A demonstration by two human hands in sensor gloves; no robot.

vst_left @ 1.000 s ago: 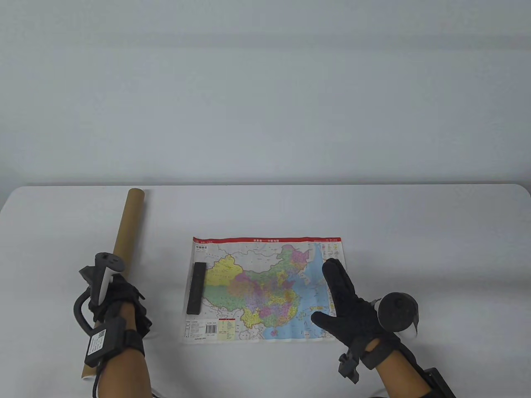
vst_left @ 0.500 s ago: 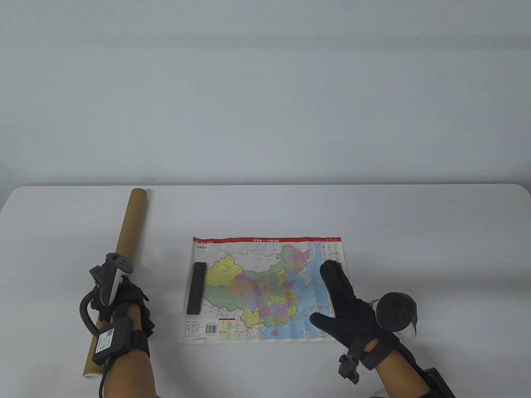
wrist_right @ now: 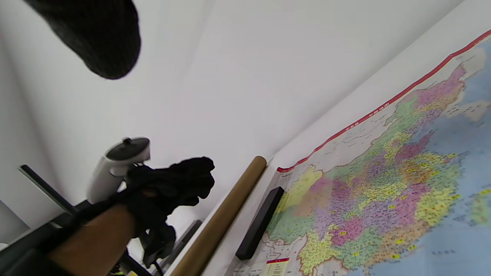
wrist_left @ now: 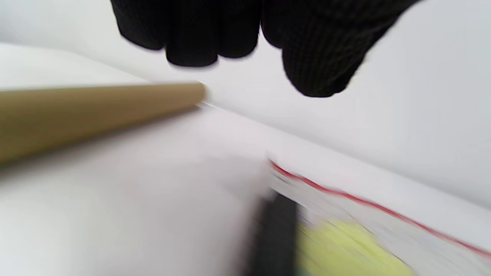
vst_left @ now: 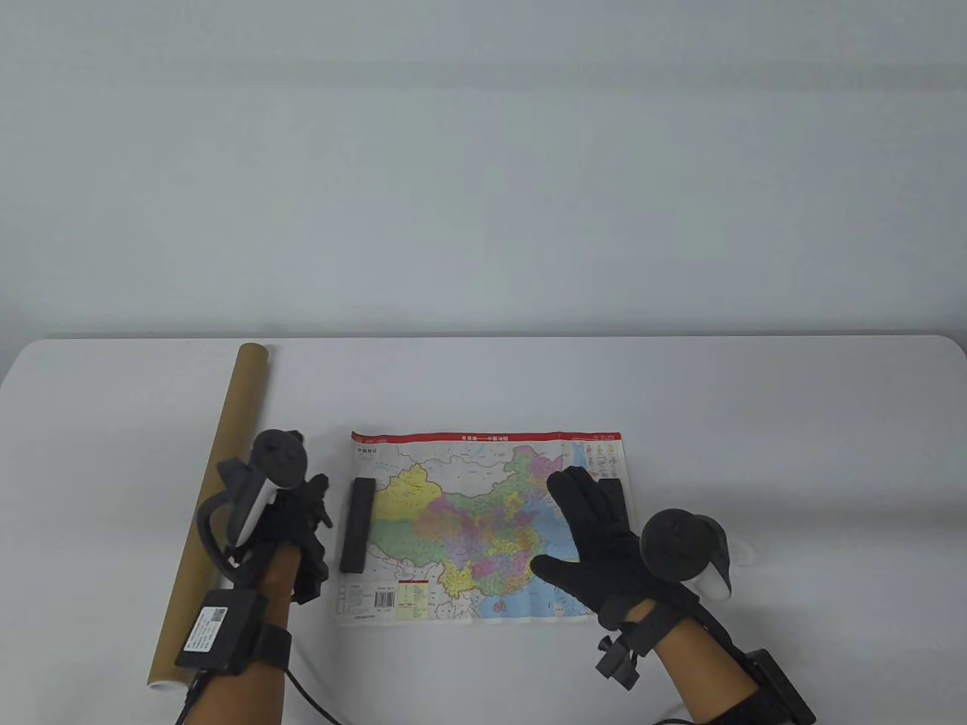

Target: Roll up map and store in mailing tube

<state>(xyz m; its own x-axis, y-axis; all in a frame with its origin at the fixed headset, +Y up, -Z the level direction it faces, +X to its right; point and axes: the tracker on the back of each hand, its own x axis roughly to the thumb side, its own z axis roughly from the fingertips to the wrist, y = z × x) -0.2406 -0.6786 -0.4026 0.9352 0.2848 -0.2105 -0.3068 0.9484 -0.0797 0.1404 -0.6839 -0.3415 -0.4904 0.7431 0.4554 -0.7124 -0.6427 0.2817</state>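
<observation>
A white table [vst_left: 483,377] stands against a plain pale wall. At lower centre of the table view, a coloured map [vst_left: 468,529] lies flat, with a black bar [vst_left: 356,525] on its left edge. A brown cardboard tube [vst_left: 215,491] lies diagonally at lower left. The left hand [vst_left: 298,529] hovers between tube and map, fingers curled, holding nothing. The right hand [vst_left: 597,540] is spread wide over the map's right side. Only the right wrist view shows the left hand lifted off the table.

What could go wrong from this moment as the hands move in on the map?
The black bar weight lies on the map's left edge; rolling before lifting it could crease or tear the paper. A second weight lies partly hidden under the right hand, so it may get knocked. The left hand hovers beside the mailing tube, which might roll if bumped.
</observation>
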